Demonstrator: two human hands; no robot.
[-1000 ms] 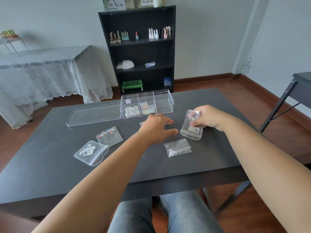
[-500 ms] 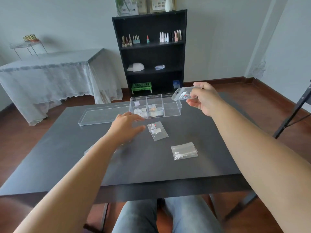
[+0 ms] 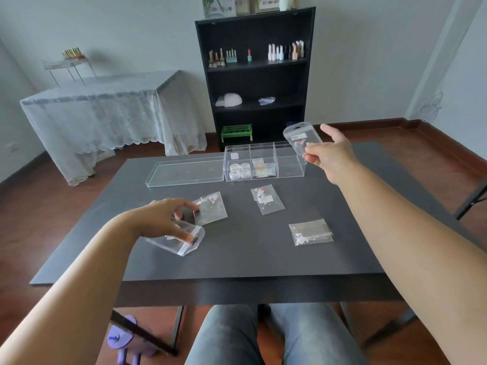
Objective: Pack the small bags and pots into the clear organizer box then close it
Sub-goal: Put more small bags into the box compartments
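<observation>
The clear organizer box [image 3: 290, 168] stands at the far middle of the dark table, its lid [image 3: 184, 171] lying open to the left. Small pots fill its left compartment and bags lie in the middle one; the right compartment looks bare. My right hand [image 3: 330, 154] holds a small clear bag [image 3: 301, 139] upright just above the box's right end. My left hand [image 3: 164, 218] rests on a clear bag [image 3: 181, 242] at the near left, fingertips pinching the edge of another bag [image 3: 212, 209]. Two more bags [image 3: 267, 198] [image 3: 311, 231] lie loose on the table.
The table's front edge [image 3: 210, 277] is close to my lap. A black shelf [image 3: 257, 77] with bottles stands behind the table, a cloth-covered table [image 3: 105, 111] at the back left, and another table's leg [image 3: 471, 198] at the right.
My right hand lifted its bag from the table and carried it up over the box's right end. My left hand swung left from the table's middle onto the two bags at the near left.
</observation>
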